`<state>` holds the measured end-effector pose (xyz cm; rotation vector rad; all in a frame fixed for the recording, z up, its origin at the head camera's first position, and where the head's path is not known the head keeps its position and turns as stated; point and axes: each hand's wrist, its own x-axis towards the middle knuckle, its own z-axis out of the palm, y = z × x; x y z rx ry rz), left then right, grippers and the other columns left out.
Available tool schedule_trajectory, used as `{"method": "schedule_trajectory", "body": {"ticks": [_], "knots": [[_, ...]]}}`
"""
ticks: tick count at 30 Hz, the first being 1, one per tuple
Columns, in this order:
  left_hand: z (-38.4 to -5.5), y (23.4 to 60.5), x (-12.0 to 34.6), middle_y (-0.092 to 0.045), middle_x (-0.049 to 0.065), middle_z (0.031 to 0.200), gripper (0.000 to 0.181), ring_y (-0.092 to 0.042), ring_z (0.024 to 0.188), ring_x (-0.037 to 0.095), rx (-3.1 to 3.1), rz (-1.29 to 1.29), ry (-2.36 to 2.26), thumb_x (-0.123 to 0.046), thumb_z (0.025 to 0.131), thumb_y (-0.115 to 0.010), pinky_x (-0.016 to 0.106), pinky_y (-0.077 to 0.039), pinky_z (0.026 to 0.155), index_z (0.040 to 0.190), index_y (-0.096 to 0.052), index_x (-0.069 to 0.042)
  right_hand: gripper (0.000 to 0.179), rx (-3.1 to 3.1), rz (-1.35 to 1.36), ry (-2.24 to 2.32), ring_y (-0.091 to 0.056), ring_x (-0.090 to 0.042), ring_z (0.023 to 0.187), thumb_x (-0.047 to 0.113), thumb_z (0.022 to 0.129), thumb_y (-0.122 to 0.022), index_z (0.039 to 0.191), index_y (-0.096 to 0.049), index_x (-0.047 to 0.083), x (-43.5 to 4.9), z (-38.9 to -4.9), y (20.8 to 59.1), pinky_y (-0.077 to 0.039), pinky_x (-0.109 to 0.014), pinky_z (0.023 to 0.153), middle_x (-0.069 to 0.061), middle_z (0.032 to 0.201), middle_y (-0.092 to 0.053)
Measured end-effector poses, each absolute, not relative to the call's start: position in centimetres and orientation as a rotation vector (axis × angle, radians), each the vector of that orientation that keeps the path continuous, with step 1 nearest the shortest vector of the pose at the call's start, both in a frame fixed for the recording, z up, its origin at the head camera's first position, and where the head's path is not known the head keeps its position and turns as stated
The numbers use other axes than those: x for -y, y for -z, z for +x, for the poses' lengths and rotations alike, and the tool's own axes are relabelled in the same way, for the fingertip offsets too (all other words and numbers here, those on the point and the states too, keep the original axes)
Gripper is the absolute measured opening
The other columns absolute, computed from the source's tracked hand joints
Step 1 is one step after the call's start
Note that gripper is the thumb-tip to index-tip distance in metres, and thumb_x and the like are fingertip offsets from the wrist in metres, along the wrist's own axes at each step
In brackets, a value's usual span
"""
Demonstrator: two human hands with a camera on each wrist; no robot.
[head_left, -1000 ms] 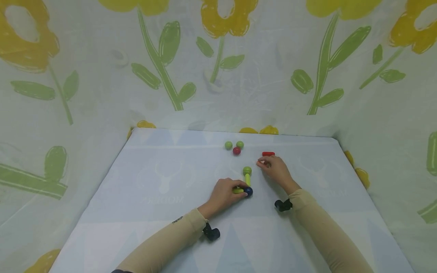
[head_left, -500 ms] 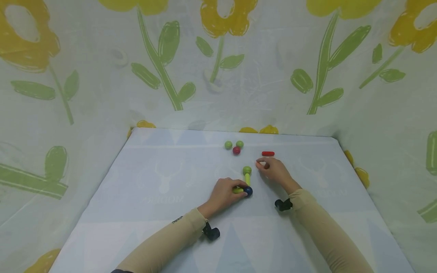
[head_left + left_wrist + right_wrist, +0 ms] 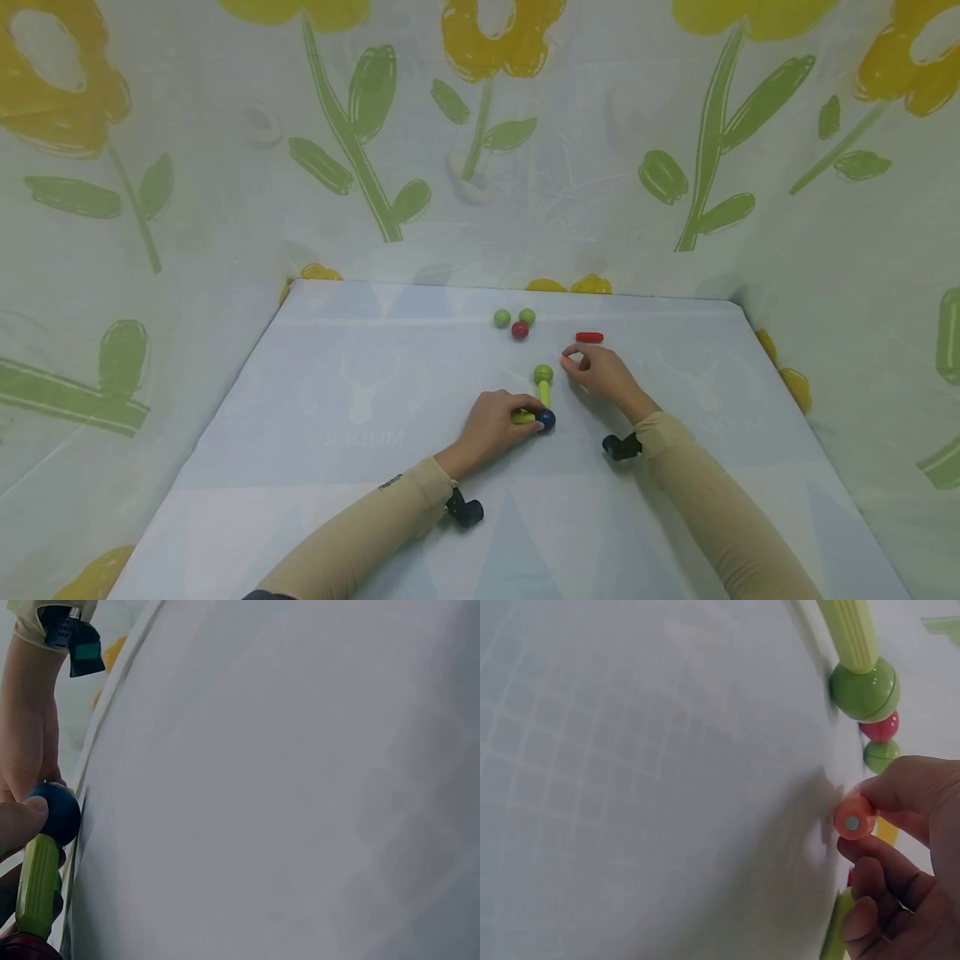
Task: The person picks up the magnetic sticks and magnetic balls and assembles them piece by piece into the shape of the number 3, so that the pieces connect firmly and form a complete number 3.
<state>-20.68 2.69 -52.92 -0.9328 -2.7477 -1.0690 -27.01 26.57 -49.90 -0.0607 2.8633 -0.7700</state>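
Note:
My left hand [image 3: 491, 427] grips a dark blue ball [image 3: 547, 420] together with the yellow-green stick [image 3: 37, 885] joined to it. At that stick's other end, a dark red ball [image 3: 28, 948] shows in the left wrist view. A second yellow-green stick [image 3: 544, 395] runs from the blue ball away to a green ball [image 3: 543, 373]. Up and to the right, my right hand [image 3: 603, 375] pinches an orange stick [image 3: 864, 810] between thumb and fingertips. Its round end, with a silver disc in the middle, faces the right wrist camera. The orange stick is apart from the green ball.
Two loose green balls [image 3: 502, 318] and a red ball [image 3: 520, 331] lie together toward the back of the table [image 3: 360, 517]. Just beyond my right hand is a red stick [image 3: 589, 337]. Another yellow-green piece [image 3: 835, 930] shows below the right fingers. Flower-printed cloth [image 3: 585, 167] surrounds the table.
My right hand has shifted very slightly to the left with the orange stick. The left hand and the joined pieces stay in place.

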Motion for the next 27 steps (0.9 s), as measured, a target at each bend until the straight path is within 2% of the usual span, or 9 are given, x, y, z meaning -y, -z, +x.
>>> {"method": "schedule_trajectory", "body": {"ticks": [22,27], "knots": [[-20.6,52.8,-2.8,-0.074,-0.013,0.095,0.026,-0.052,0.073,0.003,2.755,-0.921,1.079,-0.036,0.089,-0.080,0.023,-0.039,0.070,0.113,-0.078,-0.028,0.038,-2.846,0.024,1.049,-0.057,-0.024,0.074,0.039,0.101,-0.060,0.131,-0.056,0.017,-24.4,-28.8,50.0,-0.047,-0.033,0.067,-0.009,0.091,-0.066],[-20.7,53.0,-2.8,-0.074,-0.013,0.095,0.026,-0.053,0.073,0.004,2.749,-0.925,1.081,-0.036,0.088,-0.080,0.024,-0.039,0.070,0.113,-0.078,-0.028,0.036,-2.819,0.010,1.090,-0.059,-0.024,0.077,0.035,0.101,-0.062,0.131,-0.055,0.017,-24.0,-29.3,50.0,-0.047,-0.034,0.068,-0.008,0.093,-0.068]]}}
